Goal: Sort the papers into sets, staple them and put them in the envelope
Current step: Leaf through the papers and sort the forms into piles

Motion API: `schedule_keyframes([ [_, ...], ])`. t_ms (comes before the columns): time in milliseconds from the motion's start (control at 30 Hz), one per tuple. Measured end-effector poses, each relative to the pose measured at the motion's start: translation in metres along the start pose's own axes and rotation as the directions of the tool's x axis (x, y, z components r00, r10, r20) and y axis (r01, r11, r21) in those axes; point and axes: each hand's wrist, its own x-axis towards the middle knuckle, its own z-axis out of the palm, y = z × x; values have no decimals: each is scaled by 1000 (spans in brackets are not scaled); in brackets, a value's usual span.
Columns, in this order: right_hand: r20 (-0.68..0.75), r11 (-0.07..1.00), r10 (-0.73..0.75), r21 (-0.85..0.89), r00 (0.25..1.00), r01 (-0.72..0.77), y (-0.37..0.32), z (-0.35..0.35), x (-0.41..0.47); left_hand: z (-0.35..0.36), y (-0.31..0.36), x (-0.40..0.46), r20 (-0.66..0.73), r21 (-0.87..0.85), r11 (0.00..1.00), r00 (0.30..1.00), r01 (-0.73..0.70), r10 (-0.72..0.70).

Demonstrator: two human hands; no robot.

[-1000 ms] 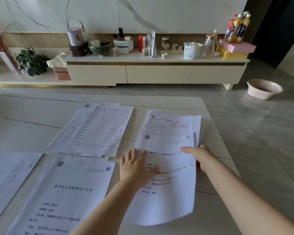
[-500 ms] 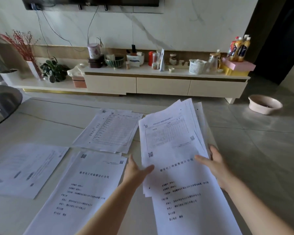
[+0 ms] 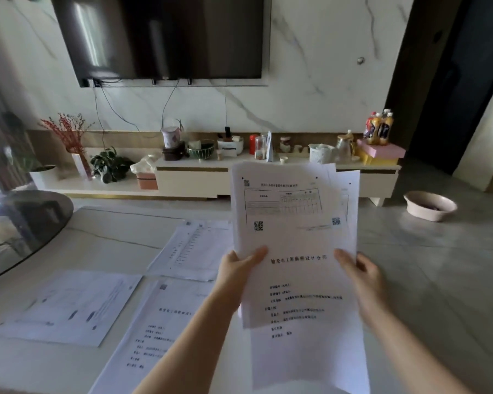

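Both hands hold up a loose stack of printed papers above the right part of the white table. My left hand pinches the stack's left edge, thumb on the front. My right hand grips the right edge. The front sheet carries a title line; a table sheet with QR codes stands out behind it, unevenly. On the table lie three more paper piles: a form pile, a title-page pile, and a blurred pile at the left. No stapler or envelope is visible.
A dark round glass piece overhangs the table's left side. Beyond the table stands a low white TV cabinet crowded with jars, bowls, plants and bottles, under a wall TV. A pink basin sits on the tiled floor at the right.
The stack went from lying flat on the table to being lifted upright between both hands. The view tilted upward, bringing the TV into sight.
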Motion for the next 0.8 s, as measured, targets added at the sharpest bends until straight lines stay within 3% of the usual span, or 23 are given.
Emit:
schedule_keyframes([
  [100,41,1000,-25,-7,999,25,-14,-6,4,4,12,-3,-58,53,996,995,-77,80],
  [400,79,997,-65,42,995,62,-15,-10,24,12,17,7,-34,115,959,964,-258,263],
  [500,140,1000,-27,4,990,27,3,-7,24,4,-5,11,-33,184,956,970,-229,239],
  [800,124,992,48,-119,991,-33,59,1,30,-4,-48,30,-39,276,945,981,-175,193],
])
